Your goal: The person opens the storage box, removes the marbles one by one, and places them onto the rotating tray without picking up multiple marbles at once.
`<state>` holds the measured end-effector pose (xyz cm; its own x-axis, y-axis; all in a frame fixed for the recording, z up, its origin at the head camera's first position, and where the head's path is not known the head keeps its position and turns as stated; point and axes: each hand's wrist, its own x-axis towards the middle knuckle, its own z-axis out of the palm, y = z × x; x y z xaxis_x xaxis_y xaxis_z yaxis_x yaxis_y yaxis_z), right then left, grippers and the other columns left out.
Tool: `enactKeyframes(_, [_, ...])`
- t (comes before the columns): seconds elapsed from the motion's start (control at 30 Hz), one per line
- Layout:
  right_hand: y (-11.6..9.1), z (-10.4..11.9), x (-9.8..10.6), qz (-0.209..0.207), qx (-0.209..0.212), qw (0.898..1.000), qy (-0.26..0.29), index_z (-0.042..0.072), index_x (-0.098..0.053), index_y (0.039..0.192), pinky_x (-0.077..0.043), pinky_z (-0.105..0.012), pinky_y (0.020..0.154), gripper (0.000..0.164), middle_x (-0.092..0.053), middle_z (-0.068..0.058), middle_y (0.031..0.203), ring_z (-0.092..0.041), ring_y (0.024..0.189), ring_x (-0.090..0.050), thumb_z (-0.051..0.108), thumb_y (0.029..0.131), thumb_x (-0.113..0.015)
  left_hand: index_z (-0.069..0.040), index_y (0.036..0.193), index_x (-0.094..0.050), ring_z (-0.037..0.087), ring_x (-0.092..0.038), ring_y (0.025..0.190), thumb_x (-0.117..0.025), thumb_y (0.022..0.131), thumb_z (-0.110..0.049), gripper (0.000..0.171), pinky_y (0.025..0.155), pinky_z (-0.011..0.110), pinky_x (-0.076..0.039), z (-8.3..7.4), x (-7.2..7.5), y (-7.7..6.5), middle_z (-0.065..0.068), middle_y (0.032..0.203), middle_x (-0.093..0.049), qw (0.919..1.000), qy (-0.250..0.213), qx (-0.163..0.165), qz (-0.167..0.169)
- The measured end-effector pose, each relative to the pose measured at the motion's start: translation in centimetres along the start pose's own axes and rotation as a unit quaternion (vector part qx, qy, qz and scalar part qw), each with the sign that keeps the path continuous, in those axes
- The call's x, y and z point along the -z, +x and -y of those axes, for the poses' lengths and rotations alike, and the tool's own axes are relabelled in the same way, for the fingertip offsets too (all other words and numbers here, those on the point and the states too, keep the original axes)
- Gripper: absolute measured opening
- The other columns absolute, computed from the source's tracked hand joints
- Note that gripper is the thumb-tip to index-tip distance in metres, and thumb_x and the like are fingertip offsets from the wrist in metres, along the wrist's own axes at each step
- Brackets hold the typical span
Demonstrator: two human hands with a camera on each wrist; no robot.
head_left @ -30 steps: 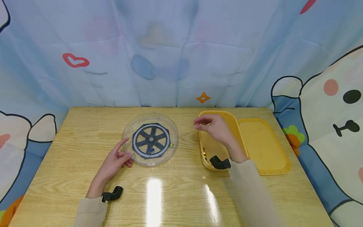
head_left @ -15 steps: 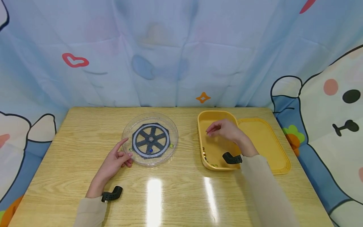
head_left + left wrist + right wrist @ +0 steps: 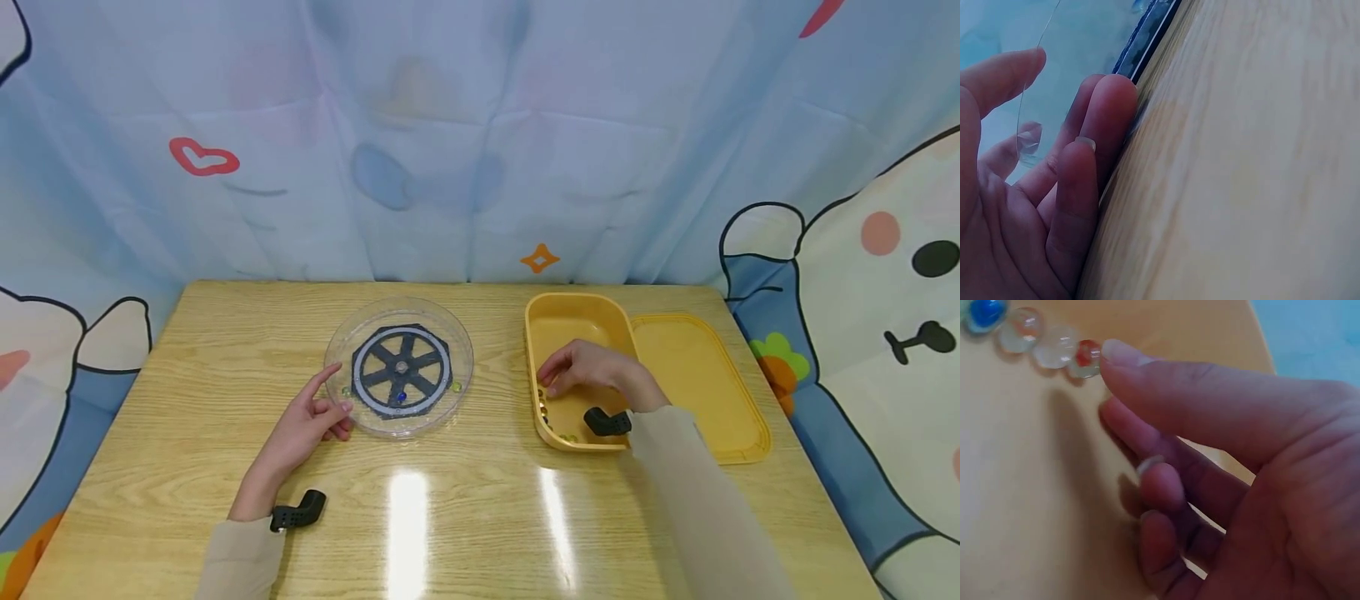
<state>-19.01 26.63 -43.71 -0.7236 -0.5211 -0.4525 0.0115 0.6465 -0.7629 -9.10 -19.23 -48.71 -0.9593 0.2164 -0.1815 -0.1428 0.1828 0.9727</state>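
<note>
A round clear dish [image 3: 461, 350] stands left of the table's middle, over a dark wheel-like shape [image 3: 382, 377]. It holds a blue marble [image 3: 402, 397], a yellow-green marble [image 3: 457, 386] and a pale green marble [image 3: 346, 391]. My left hand [image 3: 303, 425] touches the dish's left rim, fingers spread along it. Inside the yellow tub [image 3: 573, 308] my right hand [image 3: 592, 368] reaches down by the left wall. In the right wrist view its thumb lies against or just over a red and clear marble [image 3: 1087, 359]; the index fingertip is apart from that marble.
More marbles line the tub wall, among them a blue and clear one [image 3: 986, 312]; yellowish marbles [image 3: 568, 438] lie at the tub's near end. A flat yellow lid [image 3: 697, 383] is beside the tub on the wooden table [image 3: 480, 500]. A printed curtain [image 3: 450, 125] hangs behind.
The right hand has come from above the tub's left rim down into the tub, toward the marbles. A pale green marble has come into view at the dish's left. The left hand has stayed put.
</note>
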Motion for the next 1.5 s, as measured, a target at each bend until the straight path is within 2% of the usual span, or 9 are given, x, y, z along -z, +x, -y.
enactKeyframes(0.23, [0.5,0.5,-0.7,-0.013,-0.013,0.999,-0.033,0.002,-0.075,0.097,-0.047,-0.028,0.074,0.017,-0.070,0.001,0.080,-0.013,0.074,-0.060,0.006,0.081,-0.081,-0.018,0.159,-0.023,0.027,-0.070,0.072,-0.060,0.102,-0.018,0.068,0.067,0.030,-0.052,-0.2,0.0,-0.1,0.019,0.087,-0.070,1.0000,-0.003,-0.001,-0.003])
enactKeyframes(0.53, [0.4,1.0,-1.1,-0.008,-0.010,0.998,-0.055,0.001,-0.075,0.090,-0.045,-0.027,0.069,0.013,-0.066,0.003,0.073,-0.011,0.069,-0.056,0.005,0.080,-0.082,-0.017,0.159,-0.023,0.026,-0.069,0.073,-0.061,0.101,-0.017,0.069,0.067,0.031,-0.053,0.0,-0.1,-0.1,0.020,0.086,-0.069,1.0000,-0.009,-0.004,0.001])
enactKeyframes(0.87, [0.6,0.8,-1.2,-0.005,0.001,0.998,-0.066,0.003,-0.075,0.089,-0.045,-0.027,0.071,0.009,-0.069,0.002,0.076,-0.011,0.070,-0.057,0.006,0.082,-0.080,-0.019,0.158,-0.026,0.027,-0.069,0.073,-0.062,0.101,-0.018,0.068,0.067,0.030,-0.052,0.0,-0.1,-0.2,0.019,0.087,-0.069,0.9999,-0.006,0.002,-0.008])
enactKeyframes(1.2, [-0.3,1.3,-0.2,-0.008,0.003,0.999,-0.052,0.004,-0.076,0.097,-0.048,-0.032,0.084,0.012,-0.073,0.000,0.090,-0.016,0.085,-0.065,0.012,0.087,-0.077,-0.018,0.159,-0.024,0.025,-0.069,0.072,-0.061,0.101,-0.017,0.068,0.067,0.030,-0.052,0.1,0.0,0.0,0.019,0.085,-0.070,0.9999,-0.009,0.003,-0.002])
enactKeyframes(1.33, [-1.0,1.9,0.3,-0.041,0.009,0.998,-0.040,0.002,-0.075,0.098,-0.049,-0.032,0.084,0.012,-0.074,-0.004,0.091,-0.020,0.087,-0.067,0.010,0.088,-0.076,-0.017,0.159,-0.024,0.023,-0.069,0.071,-0.060,0.102,-0.016,0.068,0.066,0.030,-0.053,0.1,0.0,0.0,0.018,0.085,-0.069,0.9999,-0.016,-0.004,0.000])
enactKeyframes(1.5, [-2.0,2.7,0.5,-0.120,0.042,0.992,-0.015,-0.003,-0.072,0.101,-0.051,-0.032,0.081,0.013,-0.073,-0.012,0.098,-0.029,0.090,-0.067,0.005,0.091,-0.071,-0.015,0.159,-0.023,0.023,-0.068,0.070,-0.060,0.102,-0.015,0.068,0.065,0.031,-0.054,0.0,0.0,0.0,0.019,0.085,-0.069,0.9996,-0.025,-0.016,0.005])
